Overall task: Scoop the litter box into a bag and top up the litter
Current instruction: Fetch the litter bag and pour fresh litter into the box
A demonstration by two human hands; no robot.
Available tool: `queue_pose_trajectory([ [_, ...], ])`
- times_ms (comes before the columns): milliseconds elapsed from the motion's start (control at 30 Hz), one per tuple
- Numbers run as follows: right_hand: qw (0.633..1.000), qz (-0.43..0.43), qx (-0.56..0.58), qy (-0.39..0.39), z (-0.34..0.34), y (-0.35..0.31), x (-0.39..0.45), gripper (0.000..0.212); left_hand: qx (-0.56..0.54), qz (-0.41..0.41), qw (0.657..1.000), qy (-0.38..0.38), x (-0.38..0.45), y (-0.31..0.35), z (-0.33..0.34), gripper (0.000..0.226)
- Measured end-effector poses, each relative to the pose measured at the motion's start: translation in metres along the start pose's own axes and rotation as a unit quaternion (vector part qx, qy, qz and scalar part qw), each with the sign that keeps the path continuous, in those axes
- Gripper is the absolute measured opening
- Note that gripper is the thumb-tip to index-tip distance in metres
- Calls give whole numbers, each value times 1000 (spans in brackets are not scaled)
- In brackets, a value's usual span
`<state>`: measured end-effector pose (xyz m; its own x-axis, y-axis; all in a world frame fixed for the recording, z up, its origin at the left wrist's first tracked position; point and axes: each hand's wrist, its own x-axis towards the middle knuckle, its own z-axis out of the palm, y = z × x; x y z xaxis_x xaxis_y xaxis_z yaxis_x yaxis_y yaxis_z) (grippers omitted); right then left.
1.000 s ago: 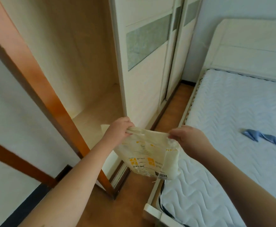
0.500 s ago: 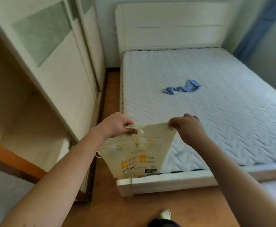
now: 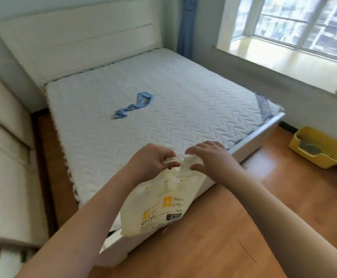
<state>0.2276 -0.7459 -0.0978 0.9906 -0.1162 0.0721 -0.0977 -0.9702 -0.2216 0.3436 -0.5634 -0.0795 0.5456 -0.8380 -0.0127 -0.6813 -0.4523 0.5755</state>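
The left hand (image 3: 150, 160) and the right hand (image 3: 207, 159) both pinch the top edge of a cream bag (image 3: 159, 199) with yellow marks printed on it. The fingers of each hand are curled onto the thin top edge, close together, and the bag hangs down in the air between the two arms, over the corner of the bed (image 3: 143, 121). It looks a bit full at the bottom, but I cannot tell what is inside or whether the top is open.

The yellow litter box (image 3: 320, 150) sits on the wood floor (image 3: 213, 237), far off to the right, near the wall under the window (image 3: 295, 23). Something grey lies in it, too small to make out.

The step now seems to be getting the bag ready and bringing it to the box. To do this well, keep a firm pinch with both hands so the bag does not slip. Hold the top level so nothing spills out. Walk around the bed corner, not into it. Set the bag down right beside the box before letting go.

A blue cloth (image 3: 133, 106) lies on the bed.
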Motion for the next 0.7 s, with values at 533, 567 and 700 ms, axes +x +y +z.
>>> queue_pose_trajectory([
  [533, 964, 164, -70, 198, -51, 203, -113, 17, 149, 232, 957, 95, 163, 157, 131, 30],
  [567, 960, 176, -80, 205, -51, 213, -117, 18, 165, 250, 948, 108, 172, 162, 137, 31],
  [700, 936, 241, -109, 234, -48, 258, -139, 17, 212, 282, 930, 103, 208, 175, 169, 36],
])
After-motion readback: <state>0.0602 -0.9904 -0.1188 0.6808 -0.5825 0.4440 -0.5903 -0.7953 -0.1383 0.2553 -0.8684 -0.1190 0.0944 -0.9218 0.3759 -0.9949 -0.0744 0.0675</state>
